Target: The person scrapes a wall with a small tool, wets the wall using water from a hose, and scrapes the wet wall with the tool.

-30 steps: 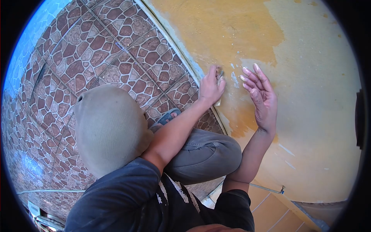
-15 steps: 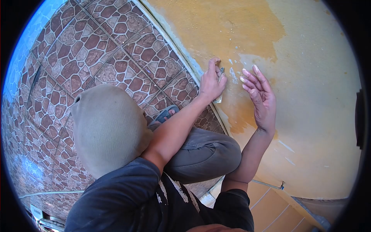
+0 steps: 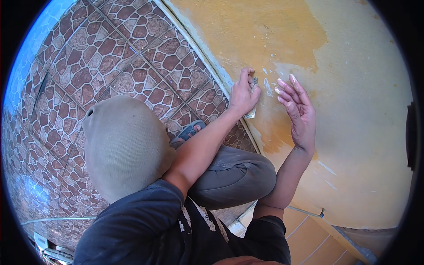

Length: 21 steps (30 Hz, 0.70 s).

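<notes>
My left hand (image 3: 244, 95) is closed round a small flat blade-like tool (image 3: 250, 113), whose pale end shows below the palm. The tool and fingers are close to a yellow-orange wall (image 3: 353, 119), beside white scratch marks (image 3: 267, 87). To the right, my right hand (image 3: 299, 108) is raised near the wall with fingers slightly curved and nothing in it. Both forearms reach up from dark sleeves. Whether either hand touches the wall is hard to tell.
Stone-patterned tiles (image 3: 106, 47) cover the floor at left, meeting the wall along a pale diagonal edge (image 3: 205, 60). A rounded beige cloth-covered shape (image 3: 126, 148), a grey trouser knee (image 3: 238, 179) and a sandalled foot (image 3: 192, 129) are near the arms. Orange tiles (image 3: 316, 240) lie lower right.
</notes>
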Each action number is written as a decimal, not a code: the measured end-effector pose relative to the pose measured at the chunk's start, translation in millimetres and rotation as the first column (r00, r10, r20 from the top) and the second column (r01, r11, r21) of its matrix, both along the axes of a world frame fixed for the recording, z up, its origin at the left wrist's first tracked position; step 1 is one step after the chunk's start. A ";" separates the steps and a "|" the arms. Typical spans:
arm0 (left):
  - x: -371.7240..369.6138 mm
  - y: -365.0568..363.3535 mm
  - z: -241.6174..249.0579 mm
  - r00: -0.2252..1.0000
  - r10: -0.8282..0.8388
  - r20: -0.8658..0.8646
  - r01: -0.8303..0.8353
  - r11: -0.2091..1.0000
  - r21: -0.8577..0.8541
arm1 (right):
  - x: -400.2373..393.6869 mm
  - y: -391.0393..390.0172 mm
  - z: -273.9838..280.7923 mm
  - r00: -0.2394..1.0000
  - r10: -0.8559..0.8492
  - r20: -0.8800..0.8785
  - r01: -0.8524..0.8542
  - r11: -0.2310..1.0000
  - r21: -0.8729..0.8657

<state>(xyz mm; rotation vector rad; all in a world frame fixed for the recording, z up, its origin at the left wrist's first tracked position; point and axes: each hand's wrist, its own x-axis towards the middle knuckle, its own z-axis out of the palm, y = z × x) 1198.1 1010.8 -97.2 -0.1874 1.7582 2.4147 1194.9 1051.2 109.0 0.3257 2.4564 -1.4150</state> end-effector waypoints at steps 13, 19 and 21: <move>-12.0 1.0 4.5 0.899 0.319 0.301 -0.338 0.941 0.011 | 3.4 0.1 1.5 1.000 -0.011 0.002 0.011 1.000 0.020; -3.9 3.4 22.5 0.932 0.356 -0.075 -0.363 0.921 -0.141 | 3.9 4.1 0.2 1.000 -0.013 -0.010 0.013 1.000 -0.003; -4.4 4.0 17.4 0.939 0.341 -0.050 -0.345 0.932 -0.113 | 3.4 3.3 -0.2 1.000 -0.018 -0.020 0.018 1.000 0.009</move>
